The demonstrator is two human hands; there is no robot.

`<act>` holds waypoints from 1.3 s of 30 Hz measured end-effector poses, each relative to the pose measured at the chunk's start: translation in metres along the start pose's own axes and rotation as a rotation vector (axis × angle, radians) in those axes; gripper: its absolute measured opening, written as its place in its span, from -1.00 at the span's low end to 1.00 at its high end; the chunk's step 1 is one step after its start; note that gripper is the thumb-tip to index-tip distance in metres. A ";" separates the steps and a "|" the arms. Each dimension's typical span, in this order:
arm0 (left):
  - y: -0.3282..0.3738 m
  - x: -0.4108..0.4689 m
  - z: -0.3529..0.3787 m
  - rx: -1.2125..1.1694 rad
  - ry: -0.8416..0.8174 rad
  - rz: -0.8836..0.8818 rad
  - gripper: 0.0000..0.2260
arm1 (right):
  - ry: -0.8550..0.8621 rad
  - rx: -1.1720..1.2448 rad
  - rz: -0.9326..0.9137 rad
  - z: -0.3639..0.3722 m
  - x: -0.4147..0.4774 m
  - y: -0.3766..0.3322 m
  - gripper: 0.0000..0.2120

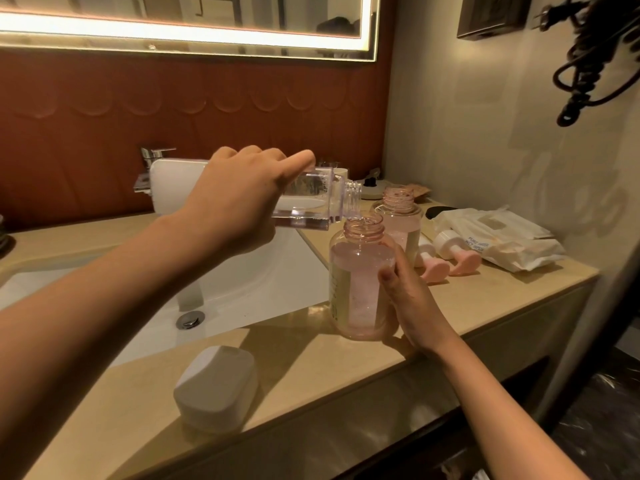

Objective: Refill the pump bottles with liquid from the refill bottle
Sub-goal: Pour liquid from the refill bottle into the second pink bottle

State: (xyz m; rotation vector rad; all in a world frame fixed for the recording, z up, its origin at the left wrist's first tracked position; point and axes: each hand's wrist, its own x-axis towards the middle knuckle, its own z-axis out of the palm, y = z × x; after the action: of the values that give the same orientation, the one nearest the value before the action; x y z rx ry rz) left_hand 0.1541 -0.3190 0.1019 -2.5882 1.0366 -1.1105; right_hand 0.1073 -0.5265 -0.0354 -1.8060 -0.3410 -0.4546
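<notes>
Left grip (pixel 239 199) curled round the refill bottle (pixel 311 202), tipped over the near pump bottle (pixel 360 282) at frame centre, which the right grip (pixel 408 299) clasped on the counter (pixel 485 299). It looked nearly full; the second bottle (pixel 398 220) behind stood uncapped, both pumps (pixel 446 254) lying unfitted at right.

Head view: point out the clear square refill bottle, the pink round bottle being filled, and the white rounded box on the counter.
Clear square refill bottle (pixel 311 199): head view, clear body near neck.
Pink round bottle being filled (pixel 362 282): head view, front wall.
White rounded box (pixel 216 386): head view, lid.
</notes>
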 end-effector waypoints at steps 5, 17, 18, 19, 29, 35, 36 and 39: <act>0.000 0.000 -0.001 0.002 0.005 0.001 -0.34 | 0.002 0.004 0.002 0.000 0.000 0.001 -0.16; 0.000 -0.001 -0.001 -0.005 0.003 -0.004 -0.35 | 0.005 0.042 -0.004 0.000 -0.001 -0.001 -0.16; 0.001 -0.001 -0.001 -0.005 0.003 -0.004 -0.35 | 0.006 0.040 -0.005 0.000 -0.001 -0.002 -0.15; 0.000 0.000 -0.001 -0.004 0.004 -0.003 -0.35 | 0.007 0.038 -0.005 0.001 -0.001 -0.002 -0.16; 0.000 0.001 -0.003 0.012 0.001 0.013 -0.36 | 0.004 0.045 -0.003 0.001 -0.001 -0.005 -0.25; 0.000 0.002 -0.003 0.009 -0.013 0.007 -0.35 | 0.001 0.035 0.008 0.002 -0.002 -0.007 -0.28; 0.000 0.002 -0.003 0.011 -0.014 0.005 -0.35 | 0.003 0.030 0.008 0.001 -0.002 -0.007 -0.28; 0.000 0.001 -0.002 0.017 -0.016 0.002 -0.34 | 0.006 0.018 0.002 0.001 -0.001 -0.005 -0.27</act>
State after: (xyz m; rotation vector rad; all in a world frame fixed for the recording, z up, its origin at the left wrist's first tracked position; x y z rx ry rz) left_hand 0.1533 -0.3193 0.1045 -2.5780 1.0222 -1.0916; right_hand 0.1041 -0.5242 -0.0322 -1.7866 -0.3378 -0.4539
